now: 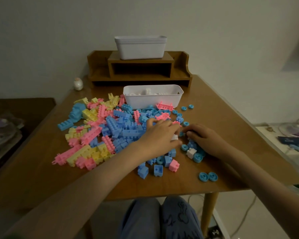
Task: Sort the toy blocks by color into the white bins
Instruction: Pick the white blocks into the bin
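your left hand (160,133) pinches a white block (174,137); right hand (205,138) curled, grasp unclear. centre bin (153,100) holds white blocks (148,92).

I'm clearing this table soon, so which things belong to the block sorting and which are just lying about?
Job: block pile, bin on the table, stacked bins, white block gripped by the left hand.
Lying about: wooden shelf, small jar.

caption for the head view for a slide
Left hand pinches a white block, right hand on the pastel pile, white bin behind.
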`<state>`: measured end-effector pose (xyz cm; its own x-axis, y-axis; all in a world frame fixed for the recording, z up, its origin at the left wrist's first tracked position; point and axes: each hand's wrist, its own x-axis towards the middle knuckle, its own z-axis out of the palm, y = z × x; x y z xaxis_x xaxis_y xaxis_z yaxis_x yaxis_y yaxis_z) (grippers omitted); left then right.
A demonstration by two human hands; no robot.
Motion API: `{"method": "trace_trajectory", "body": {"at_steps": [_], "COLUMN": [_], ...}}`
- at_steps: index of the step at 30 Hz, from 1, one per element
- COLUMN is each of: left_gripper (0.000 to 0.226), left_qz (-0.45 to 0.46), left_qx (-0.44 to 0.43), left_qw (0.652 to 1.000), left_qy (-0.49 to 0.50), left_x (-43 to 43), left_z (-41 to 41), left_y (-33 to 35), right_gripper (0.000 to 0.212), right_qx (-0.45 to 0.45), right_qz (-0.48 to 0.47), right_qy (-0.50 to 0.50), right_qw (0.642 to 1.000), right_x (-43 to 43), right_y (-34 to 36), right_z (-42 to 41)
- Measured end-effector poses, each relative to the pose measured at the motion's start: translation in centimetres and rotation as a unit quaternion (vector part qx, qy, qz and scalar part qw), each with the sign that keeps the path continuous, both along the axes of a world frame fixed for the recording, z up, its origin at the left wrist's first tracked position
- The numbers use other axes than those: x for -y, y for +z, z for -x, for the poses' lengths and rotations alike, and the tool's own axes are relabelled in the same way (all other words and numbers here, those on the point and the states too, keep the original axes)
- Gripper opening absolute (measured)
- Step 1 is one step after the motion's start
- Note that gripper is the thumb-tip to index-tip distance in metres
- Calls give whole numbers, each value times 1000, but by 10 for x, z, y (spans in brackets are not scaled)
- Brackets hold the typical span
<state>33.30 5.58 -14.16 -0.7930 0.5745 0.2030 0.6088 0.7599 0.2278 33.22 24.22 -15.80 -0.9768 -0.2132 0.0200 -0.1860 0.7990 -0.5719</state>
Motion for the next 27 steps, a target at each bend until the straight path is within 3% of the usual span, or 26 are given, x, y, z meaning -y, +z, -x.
{"method": "trace_trajectory", "body": {"at_steps": [3, 6, 9, 14, 19, 23, 27], "left_gripper": [21, 15, 5, 14, 38, 19, 20], "left_qz": [-69, -83, -74, 0, 99, 75, 36], "left_qx": [56, 42, 25, 50, 36, 16, 29], "left_qw": [996, 996, 997, 999, 993, 996, 998], "left_qy": [7, 12, 13, -4, -45, -49, -44], "left_x": [1, 0, -3, -13, -20, -24, -15], "left_z": [-3, -6, -4, -8, -14, -13, -9], "left_y": [4, 4, 3, 2, -3, -4, 5], "right_gripper": [29, 35, 32, 21, 13, 17, 10], "right_qx": [35, 50, 53, 37, 27, 13, -18], "right_qz": [19, -20, -81, -123, -90, -134, -87], "right_qy": [10, 29, 51, 65, 56, 45, 29], "right_qw": [999, 998, 994, 990, 994, 990, 996], "right_x": [-10, -21, -23, -16, -11, -6, -1], "right_y": [3, 7, 9, 11, 14, 16, 27], "right_z": [0, 0, 2, 0, -6, -6, -3]}}
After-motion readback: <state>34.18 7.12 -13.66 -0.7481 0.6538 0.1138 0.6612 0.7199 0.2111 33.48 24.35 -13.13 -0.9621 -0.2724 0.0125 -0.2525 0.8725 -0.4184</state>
